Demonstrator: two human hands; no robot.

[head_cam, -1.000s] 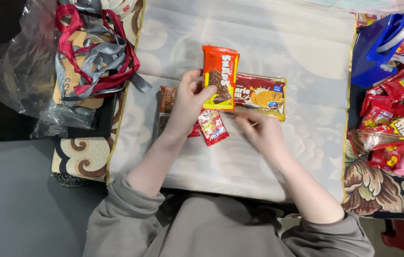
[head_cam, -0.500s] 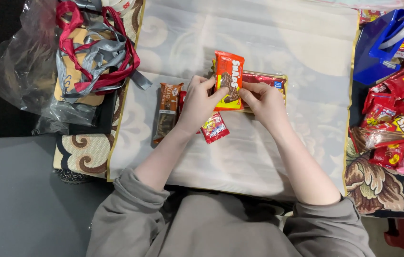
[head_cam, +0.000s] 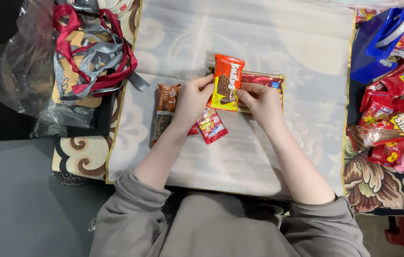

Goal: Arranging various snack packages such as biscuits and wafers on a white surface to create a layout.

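Orange snack packet [head_cam: 226,82] pinched from both sides, left hand [head_cam: 191,100] on left edge, right hand [head_cam: 260,102] on right edge. Long axis pointing away from body, standing upright-ish over red flat packet [head_cam: 266,82], mid sheet [head_cam: 268,33]. Both hands equally close. Small red candy pack [head_cam: 212,126] loose just below, brown bar [head_cam: 164,112] left of left wrist.

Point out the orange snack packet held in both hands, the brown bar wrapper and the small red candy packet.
orange snack packet [head_cam: 227,81], head view, upper middle of its face.
brown bar wrapper [head_cam: 165,110], head view, its middle.
small red candy packet [head_cam: 213,126], head view, its centre.
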